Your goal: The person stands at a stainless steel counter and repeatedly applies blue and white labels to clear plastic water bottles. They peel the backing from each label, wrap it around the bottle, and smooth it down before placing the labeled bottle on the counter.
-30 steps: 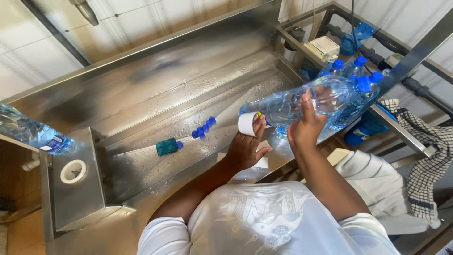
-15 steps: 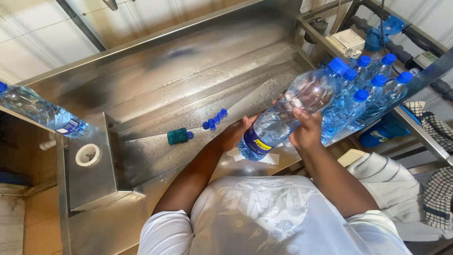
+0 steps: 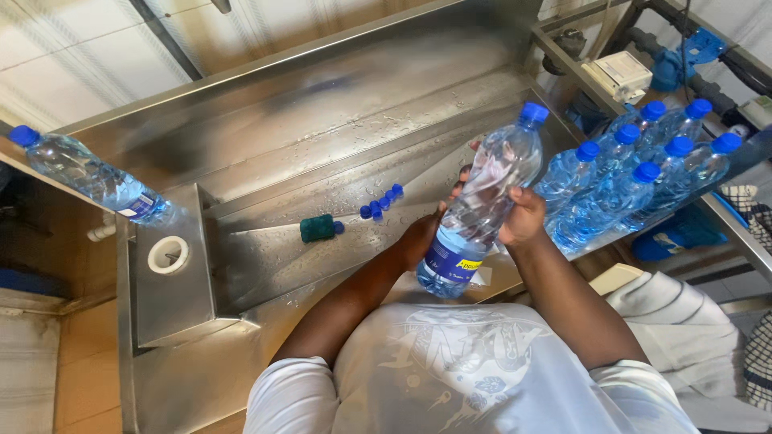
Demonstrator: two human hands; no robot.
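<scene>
Since half a second ago the water bottle (image 3: 481, 207) has swung more upright; I see it between both hands over the steel tabletop (image 3: 322, 153), long axis slanting cap up-right. Right hand (image 3: 524, 217) fingers wrap its middle, left hand (image 3: 420, 239) clasps the labelled base, forearms bent inward

A wet steel table (image 3: 322, 120) carries a green sponge (image 3: 318, 229); loose blue caps (image 3: 381, 202) lie just right of it, a tape roll (image 3: 169, 255) well left.

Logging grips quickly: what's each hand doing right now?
Left hand: closed on the water bottle, lower part.
Right hand: closed on the same bottle, mid-body.
</scene>
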